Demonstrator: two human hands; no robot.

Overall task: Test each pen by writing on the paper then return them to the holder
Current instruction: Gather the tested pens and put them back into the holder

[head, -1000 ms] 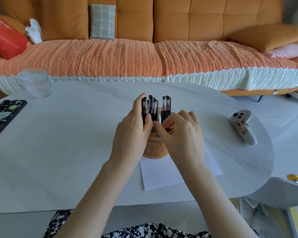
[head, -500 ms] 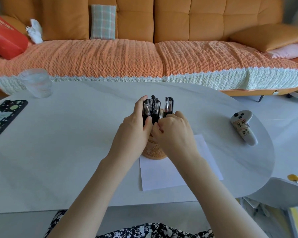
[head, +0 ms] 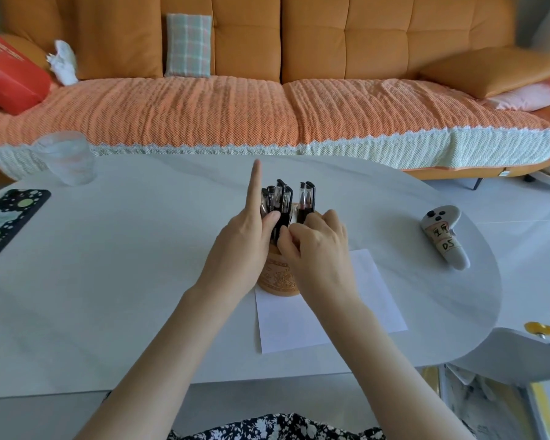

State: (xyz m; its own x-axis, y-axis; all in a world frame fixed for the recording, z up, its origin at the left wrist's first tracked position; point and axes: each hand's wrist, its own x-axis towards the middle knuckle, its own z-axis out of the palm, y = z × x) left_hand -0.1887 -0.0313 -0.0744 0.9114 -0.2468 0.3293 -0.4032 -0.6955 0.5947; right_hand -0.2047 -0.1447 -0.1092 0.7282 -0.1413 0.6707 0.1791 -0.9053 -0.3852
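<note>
Right grip [head: 311, 241] pinches one pen [head: 285, 208] — upright, cap up — in the holder [head: 277, 279].

One holder [head: 278, 277]. Pens [head: 285, 201] in holder: about six, exact count unclear. One paper sheet [head: 283, 325] under holder. One glass [head: 65, 158], one black patterned mat [head: 10, 220] left of holder. One controller [head: 445, 239] right of holder. Two hands: left hand [head: 242, 236], right hand [head: 318, 242].

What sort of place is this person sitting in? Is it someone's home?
Most likely a home living room: an orange sofa with a knitted cover and a checked cushion faces a white table holding a drinking glass and a pen holder.
</note>
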